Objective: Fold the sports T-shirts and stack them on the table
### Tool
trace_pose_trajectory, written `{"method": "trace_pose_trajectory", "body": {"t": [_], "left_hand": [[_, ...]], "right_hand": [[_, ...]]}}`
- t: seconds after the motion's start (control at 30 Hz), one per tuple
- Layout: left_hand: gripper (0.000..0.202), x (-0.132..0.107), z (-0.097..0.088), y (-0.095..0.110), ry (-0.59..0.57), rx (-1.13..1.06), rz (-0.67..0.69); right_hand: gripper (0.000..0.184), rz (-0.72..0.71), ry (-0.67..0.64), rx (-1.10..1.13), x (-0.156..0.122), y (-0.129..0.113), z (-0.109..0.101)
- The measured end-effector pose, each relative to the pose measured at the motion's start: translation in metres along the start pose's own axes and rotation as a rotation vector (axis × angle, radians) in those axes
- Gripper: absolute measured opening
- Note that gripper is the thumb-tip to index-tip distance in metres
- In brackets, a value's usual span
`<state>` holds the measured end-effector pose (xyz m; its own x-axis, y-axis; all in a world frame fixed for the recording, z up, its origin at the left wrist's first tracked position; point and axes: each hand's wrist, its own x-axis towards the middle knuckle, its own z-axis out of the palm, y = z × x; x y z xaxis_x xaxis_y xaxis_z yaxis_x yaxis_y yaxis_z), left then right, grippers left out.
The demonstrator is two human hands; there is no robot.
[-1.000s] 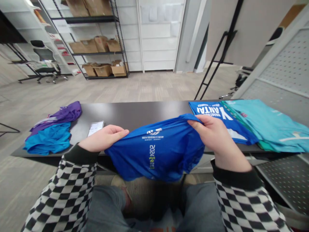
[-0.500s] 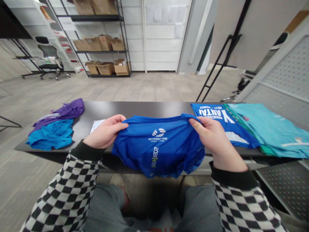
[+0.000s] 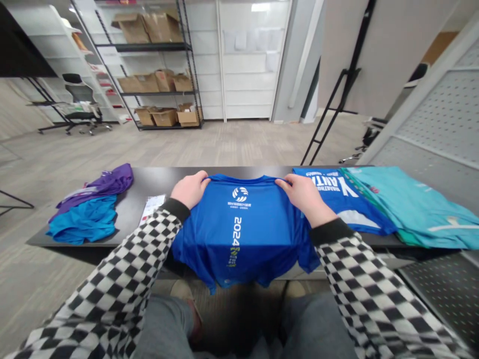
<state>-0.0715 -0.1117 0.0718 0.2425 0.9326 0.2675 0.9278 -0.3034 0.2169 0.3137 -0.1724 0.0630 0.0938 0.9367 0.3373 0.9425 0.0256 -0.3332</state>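
Note:
A royal-blue T-shirt (image 3: 243, 234) with a white logo and "2024" lies spread over the near half of the dark table (image 3: 157, 177), its lower part hanging off the front edge. My left hand (image 3: 191, 188) grips the shirt's left shoulder, fingers curled on the cloth. At the right shoulder, my right hand (image 3: 304, 193) pinches the fabric the same way. Both arms wear black-and-white checked sleeves.
A purple shirt (image 3: 105, 183) and a light-blue shirt (image 3: 84, 224) lie crumpled at the table's left end. A white paper slip (image 3: 151, 207) lies beside them. Flat blue (image 3: 348, 197) and teal (image 3: 407, 204) shirts are stacked at the right. Shelves with cardboard boxes (image 3: 160, 80) stand behind.
Both hands have moved forward and up onto the table, carrying the blue shirt from a bunched hold over my lap to lying spread flat on the tabletop.

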Motion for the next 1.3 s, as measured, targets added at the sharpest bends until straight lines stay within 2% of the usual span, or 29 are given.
{"method": "trace_pose_trajectory", "body": {"t": [0.1, 0.2, 0.3, 0.37, 0.43, 0.5, 0.6, 0.7, 0.83, 1.1, 1.3], "left_hand": [[0.042, 0.051, 0.009, -0.002, -0.132, 0.164, 0.017], [0.044, 0.078, 0.014, 0.007, -0.157, 0.234, -0.040], [0.044, 0.072, 0.027, 0.028, -0.022, 0.248, -0.075], [0.049, 0.053, 0.044, 0.042, -0.015, 0.206, -0.015], [0.067, 0.031, 0.064, 0.052, -0.124, 0.135, 0.050], [0.089, 0.014, 0.080, 0.054, -0.244, 0.083, 0.068], [0.106, 0.008, 0.090, 0.045, -0.340, 0.058, 0.064], [0.112, 0.021, 0.089, 0.034, -0.359, 0.052, 0.074], [0.111, 0.046, 0.089, 0.023, -0.348, 0.048, 0.077], [0.109, 0.096, 0.106, 0.009, -0.339, 0.069, 0.061], [0.107, 0.110, 0.113, 0.007, -0.293, 0.060, 0.020]], "right_hand": [[0.051, 0.018, -0.109, -0.176, 0.051, -0.002, 0.014], [0.048, -0.012, -0.171, -0.287, 0.085, -0.013, 0.023], [0.043, -0.047, -0.138, -0.316, 0.087, -0.028, 0.036], [0.048, -0.057, -0.116, -0.288, 0.070, -0.037, 0.050], [0.062, -0.081, -0.161, -0.233, 0.046, -0.043, 0.066], [0.077, -0.108, -0.272, -0.182, 0.024, -0.042, 0.080], [0.090, -0.124, -0.416, -0.159, 0.014, -0.032, 0.090], [0.093, -0.138, -0.450, -0.156, 0.029, -0.023, 0.092], [0.093, -0.139, -0.446, -0.153, 0.056, -0.021, 0.095], [0.093, -0.114, -0.426, -0.151, 0.102, -0.021, 0.119], [0.088, -0.122, -0.398, -0.139, 0.127, -0.014, 0.131]]}}
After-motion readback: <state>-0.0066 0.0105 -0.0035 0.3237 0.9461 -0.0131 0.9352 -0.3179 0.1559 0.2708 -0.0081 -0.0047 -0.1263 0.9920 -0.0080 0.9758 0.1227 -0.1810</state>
